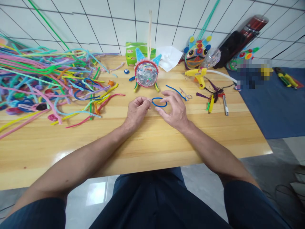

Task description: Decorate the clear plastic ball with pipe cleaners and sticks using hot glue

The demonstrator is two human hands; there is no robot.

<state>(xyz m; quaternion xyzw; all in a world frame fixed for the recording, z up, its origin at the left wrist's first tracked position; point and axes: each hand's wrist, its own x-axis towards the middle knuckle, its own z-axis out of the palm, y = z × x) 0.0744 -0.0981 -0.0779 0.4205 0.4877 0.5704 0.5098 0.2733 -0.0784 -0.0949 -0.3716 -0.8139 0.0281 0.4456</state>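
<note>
A blue pipe cleaner (159, 106) is bent into a loop above the table. Its left end is pinched between the thumb and fingers of my left hand (138, 109). My right hand (175, 109) curves around the loop's right side with thumb and fingers apart; whether a fingertip touches it I cannot tell. Just beyond stands a clear ball-shaped craft figure (146, 75) with a red rim, blue pointed ears and green-yellow feet. A second blue pipe cleaner piece (176, 91) lies past my right hand, beside small scissors (186, 95).
Many coloured pipe cleaners (47, 79) are heaped on the left. To the right lie a yellow glue gun (199, 76), a grey cutter (225, 105) and pliers (284, 78). A green tissue box (133, 58), a decorated mask-like figure (197, 52) and a red flask (254, 27) stand by the tiled wall.
</note>
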